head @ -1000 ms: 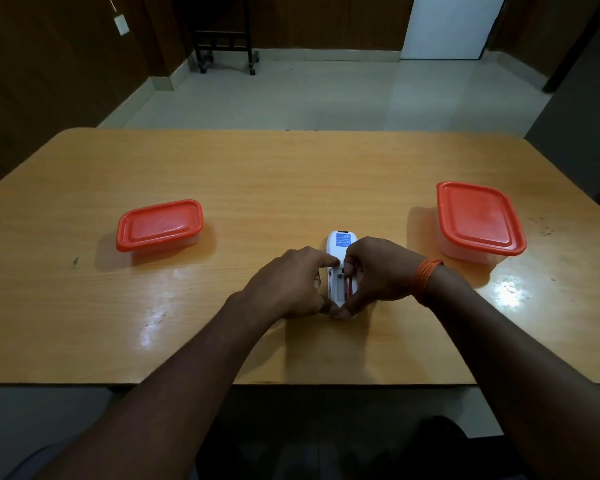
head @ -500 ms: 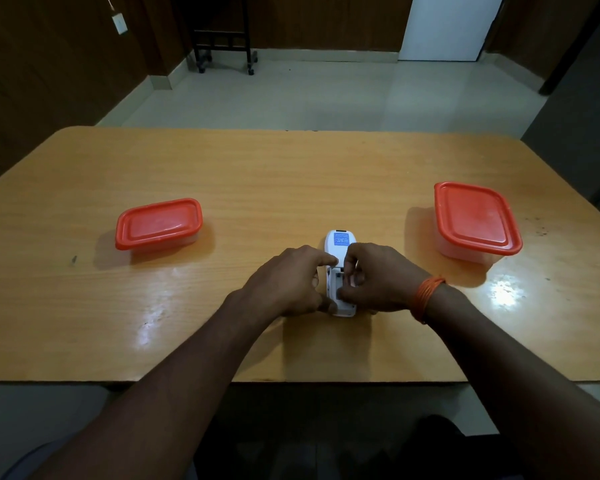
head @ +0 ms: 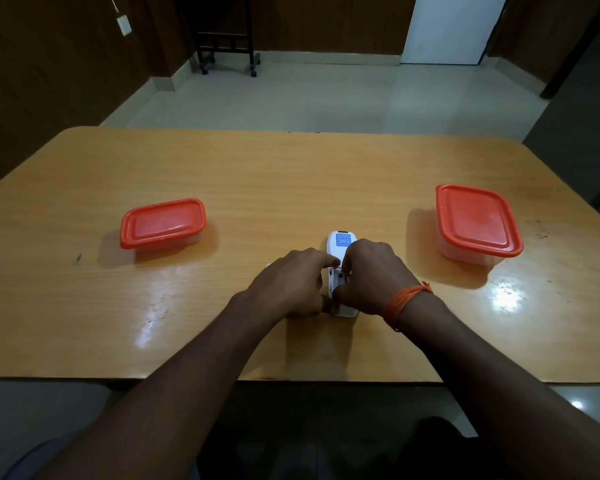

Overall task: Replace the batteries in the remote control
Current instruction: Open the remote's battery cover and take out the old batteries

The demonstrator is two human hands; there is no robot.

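A white remote control [head: 339, 245] lies face down on the wooden table [head: 291, 174], blue label at its far end, its battery compartment open between my hands. My left hand [head: 288, 287] grips the remote's left side, index finger resting on its back. My right hand [head: 371, 277], with an orange thread band on the wrist, covers the remote's right side and near end, fingers pressing into the compartment. Whether a battery is under the fingers is hidden.
A low container with a red lid [head: 162, 224] stands on the table to the left. A taller red-lidded container [head: 477, 221] stands to the right. The table's near edge runs just below my wrists. A black wheeled stand [head: 226, 36] is on the floor beyond.
My right hand shifted over the compartment and now hides the reddish battery end that showed a second ago. My left hand has stayed in place on the remote.
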